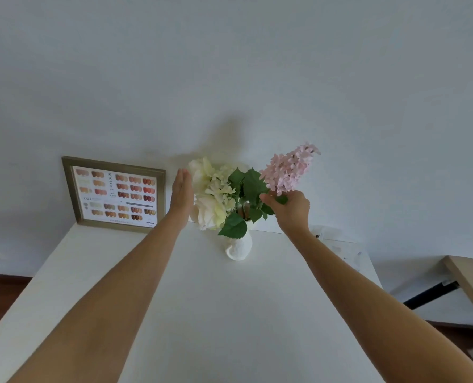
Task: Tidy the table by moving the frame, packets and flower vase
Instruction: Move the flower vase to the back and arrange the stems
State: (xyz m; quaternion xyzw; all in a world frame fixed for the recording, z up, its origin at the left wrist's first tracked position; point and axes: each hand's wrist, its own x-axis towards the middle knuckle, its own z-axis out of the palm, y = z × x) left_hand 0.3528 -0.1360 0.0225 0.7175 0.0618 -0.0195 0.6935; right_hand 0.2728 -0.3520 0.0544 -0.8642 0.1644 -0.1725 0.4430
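Head view: small white textured ceramic flower vase (239,248) stands upright at far middle of white worktop (202,313), near grey wall (229,64). Vase holds cream blooms (209,194), green leaves (247,186), pink lilac sprig (290,168). Right hand (290,210) fingers closed around pink sprig's stem below blossoms. Left hand (182,193) flat, fingers straight and together, edge just beside cream blooms; contact unclear. Gold-rimmed rectangular frame (116,194) with colour-swatch print leans against wall at worktop's far left. Pale packets (337,246) lie far right, blurred.

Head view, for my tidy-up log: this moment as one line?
right hand: grips pink flower sprig | left hand: open beside cream blooms | white vase: upright
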